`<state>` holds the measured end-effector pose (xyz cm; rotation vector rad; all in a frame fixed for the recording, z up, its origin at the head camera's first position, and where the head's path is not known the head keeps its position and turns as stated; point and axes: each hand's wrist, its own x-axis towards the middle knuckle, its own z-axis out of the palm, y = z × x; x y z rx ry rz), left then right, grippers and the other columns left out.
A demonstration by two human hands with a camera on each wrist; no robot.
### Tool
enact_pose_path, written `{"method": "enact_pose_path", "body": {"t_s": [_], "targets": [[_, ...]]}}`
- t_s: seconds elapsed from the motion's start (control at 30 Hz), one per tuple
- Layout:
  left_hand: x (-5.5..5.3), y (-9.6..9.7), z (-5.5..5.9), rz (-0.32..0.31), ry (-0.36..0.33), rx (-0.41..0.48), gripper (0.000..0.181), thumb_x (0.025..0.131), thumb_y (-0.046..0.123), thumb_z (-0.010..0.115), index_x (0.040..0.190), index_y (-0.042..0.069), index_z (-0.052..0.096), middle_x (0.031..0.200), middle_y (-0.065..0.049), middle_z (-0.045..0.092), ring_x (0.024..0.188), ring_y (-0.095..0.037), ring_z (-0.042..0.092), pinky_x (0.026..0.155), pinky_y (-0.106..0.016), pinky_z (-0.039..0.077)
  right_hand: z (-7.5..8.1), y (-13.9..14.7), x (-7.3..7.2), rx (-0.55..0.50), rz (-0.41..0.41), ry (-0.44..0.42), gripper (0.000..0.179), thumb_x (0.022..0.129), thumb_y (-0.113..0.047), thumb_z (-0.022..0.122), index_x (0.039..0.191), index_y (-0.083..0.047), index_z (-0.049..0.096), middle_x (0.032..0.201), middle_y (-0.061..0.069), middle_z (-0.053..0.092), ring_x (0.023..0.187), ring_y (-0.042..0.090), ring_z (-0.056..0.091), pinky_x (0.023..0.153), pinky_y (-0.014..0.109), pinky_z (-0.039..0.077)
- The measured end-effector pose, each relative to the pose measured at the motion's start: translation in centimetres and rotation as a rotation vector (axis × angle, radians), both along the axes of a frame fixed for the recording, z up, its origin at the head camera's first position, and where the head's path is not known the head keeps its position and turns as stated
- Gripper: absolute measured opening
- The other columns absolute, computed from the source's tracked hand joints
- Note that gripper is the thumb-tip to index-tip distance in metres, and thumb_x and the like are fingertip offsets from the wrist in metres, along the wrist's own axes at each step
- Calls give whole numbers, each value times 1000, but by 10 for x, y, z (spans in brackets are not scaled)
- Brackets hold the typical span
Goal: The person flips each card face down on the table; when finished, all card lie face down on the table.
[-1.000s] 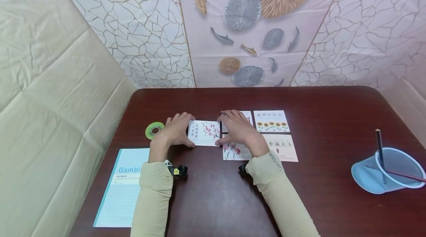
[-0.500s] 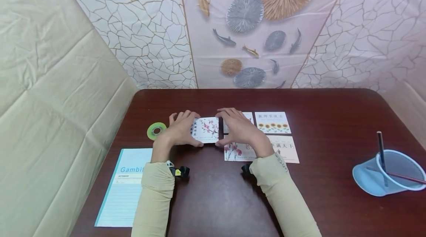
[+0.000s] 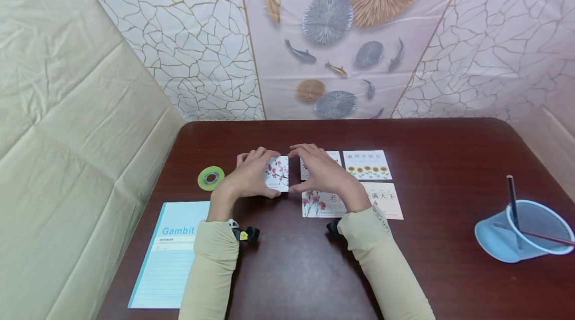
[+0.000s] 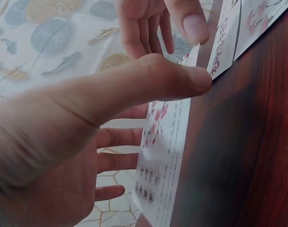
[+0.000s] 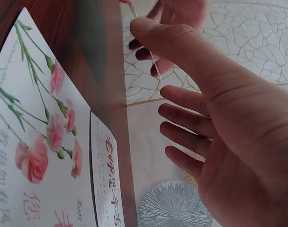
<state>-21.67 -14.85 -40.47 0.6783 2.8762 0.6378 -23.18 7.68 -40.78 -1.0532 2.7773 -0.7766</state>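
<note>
A small white card [image 3: 279, 175] printed with pink blossom and Chinese characters is just short of the centre of a dark reddish-brown table [image 3: 287, 270], raised above the surface. A person's left hand [image 3: 249, 175] holds it from 9 o'clock, with the thumb at the near edge and the fingers at the far edge, covering much of the card. The right hand [image 3: 325, 174] curves wide at the card's 3 o'clock edge, thumb and fingers well apart, their tips right by it; I cannot tell whether they grip it.

Under and beyond the right hand, at 3 o'clock, lie a red-lettered card [image 5: 108, 165], partly covered, and a sunflower card [image 3: 367, 165]. Nearer the person is a strip with pink carnations [image 3: 314, 202] at its 9 o'clock end; the right wrist hides its middle, so whether it is one card or two is unclear.

At 9 o'clock from the blossom card sits a green tape roll [image 3: 203, 178]; at 8 o'clock, a pale blue notebook [image 3: 163, 270] marked "Gambit". Well apart, between 3 and 4 o'clock, a light blue cup [image 3: 494, 240] holds a black pencil [image 3: 512, 200].
</note>
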Motion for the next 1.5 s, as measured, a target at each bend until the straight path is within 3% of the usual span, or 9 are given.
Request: {"method": "enact_pose_path", "body": {"t_s": [0.23,0.37,0.57,0.77,0.87,0.93,1.1,1.23,1.5], "targets": [[-2,0,3,-26,69,74,89,65,49,88,138,14,49,128,-3,44,117,-20,38,98,-46,23,-2,-3,-2,-35,27,-4,83,75,-42,85,139,-7,46,143,7,43,132,22,36,110,44,27],[-1,-9,10,-49,75,279,88,68,46,87,142,19,46,131,2,41,118,-17,36,92,-44,29,-2,-4,-2,-29,4,-43,91,74,-43,84,145,-9,39,143,4,43,132,22,37,108,43,29],[10,-17,35,-200,-37,676,83,79,18,82,148,14,36,140,-4,41,125,-28,42,99,-53,37,-3,-4,-2,-33,5,-103,96,72,-52,83,146,-10,39,143,4,44,134,24,36,109,44,28],[15,-20,49,-237,-62,799,81,79,3,77,147,4,33,141,-17,42,125,-35,43,98,-61,34,-6,2,-5,-101,-18,-142,95,71,-51,84,146,-12,39,141,3,45,129,22,39,104,44,34],[9,-25,42,-224,-80,779,83,80,8,79,149,13,33,142,-11,42,124,-29,46,98,-58,37,-8,5,-9,-99,-23,-111,97,71,-51,84,146,-10,38,144,4,42,131,22,37,105,44,34],[6,-31,35,-163,-95,702,85,79,17,82,149,20,34,141,-3,44,125,-24,46,99,-54,38,-9,8,-10,-68,-28,-72,97,71,-49,85,146,-9,39,146,5,40,133,24,35,107,45,30],[2,-49,20,24,-62,315,79,76,31,85,143,17,45,141,1,43,129,-24,39,104,-54,31,-11,14,-12,40,-58,-2,94,71,-49,84,144,-7,43,148,9,37,136,29,31,111,49,22],[0,-50,13,75,-55,91,69,77,28,84,136,10,54,142,-7,44,128,-29,40,103,-61,25,-13,14,-12,75,-59,-1,93,71,-53,83,144,-8,45,151,10,35,138,30,28,112,48,22],[-3,-40,1,89,-116,41,78,77,31,85,142,12,48,143,-6,45,130,-25,41,106,-59,25,-19,7,-11,172,-40,-38,94,68,-56,84,142,-9,50,153,12,33,140,31,26,113,50,17]]}}
